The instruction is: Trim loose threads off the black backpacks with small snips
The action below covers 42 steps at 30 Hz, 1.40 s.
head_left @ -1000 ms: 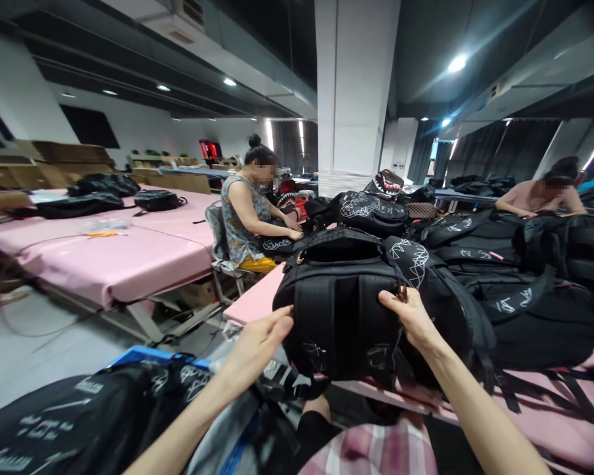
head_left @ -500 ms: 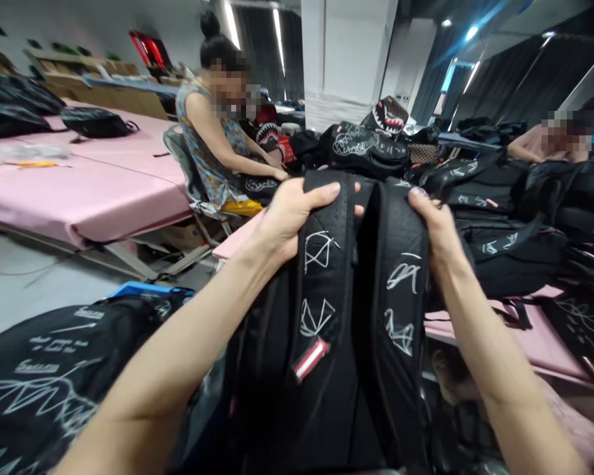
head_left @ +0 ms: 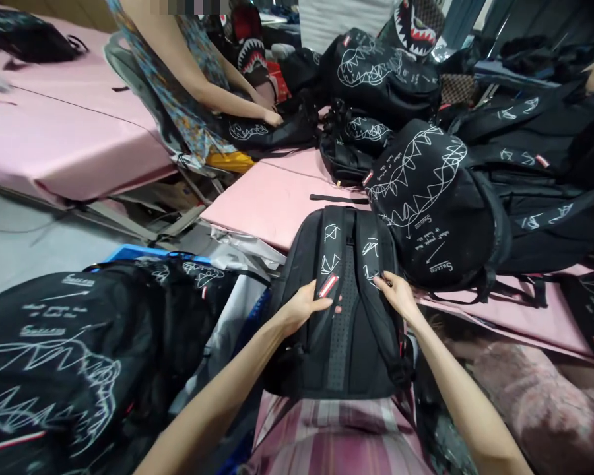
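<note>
Lowered, domed black backpack (head_left: 301, 363), against plaid cloth (head_left: 336, 439); left hand (head_left: 301, 308) narrowly gripping padded strap (head_left: 331, 241), right hand (head_left: 397, 294) pinching second strap (head_left: 369, 244).

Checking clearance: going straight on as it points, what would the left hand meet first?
Likely the right shoulder strap, across the gap from the left hand, though it might slip beneath; depth is unclear.
</note>
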Tool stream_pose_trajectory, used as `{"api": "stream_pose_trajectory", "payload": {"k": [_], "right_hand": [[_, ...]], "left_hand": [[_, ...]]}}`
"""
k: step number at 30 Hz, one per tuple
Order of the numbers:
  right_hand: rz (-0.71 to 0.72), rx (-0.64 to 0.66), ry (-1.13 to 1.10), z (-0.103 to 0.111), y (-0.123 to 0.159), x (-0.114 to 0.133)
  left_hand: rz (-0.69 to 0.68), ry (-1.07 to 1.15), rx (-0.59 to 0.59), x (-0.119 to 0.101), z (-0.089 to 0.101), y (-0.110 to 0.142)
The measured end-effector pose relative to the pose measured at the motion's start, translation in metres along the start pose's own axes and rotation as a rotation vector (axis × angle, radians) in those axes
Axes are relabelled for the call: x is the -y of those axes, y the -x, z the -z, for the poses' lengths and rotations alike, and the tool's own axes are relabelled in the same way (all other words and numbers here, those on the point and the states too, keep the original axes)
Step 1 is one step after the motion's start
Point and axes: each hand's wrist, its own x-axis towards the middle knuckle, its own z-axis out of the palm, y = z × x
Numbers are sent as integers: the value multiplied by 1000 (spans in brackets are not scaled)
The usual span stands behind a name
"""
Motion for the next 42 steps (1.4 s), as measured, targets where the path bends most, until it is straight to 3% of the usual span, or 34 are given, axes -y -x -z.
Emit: {"api": "stream_pose_trajectory", "payload": {"k": [2,4,10,17,23,42], "right_hand": [[2,-155,243,11,3,11],[17,-257,306,16,10,23],[225,-36,-113,7,25,56],[166,-101,38,4,33,87],[221,-163,192,-2,34,94],[290,-201,252,-12,27,101]], "left_hand": [[1,-15,-48,-2,-2,3],[-28,10,-106,-1,-4,5],[-162,103,-178,-2,-17,-6],[-254,50,-237,-6,-22,-19],[-263,92,-248,-5,-24,-18],[-325,114,-239,-3,-25,-17]]}}
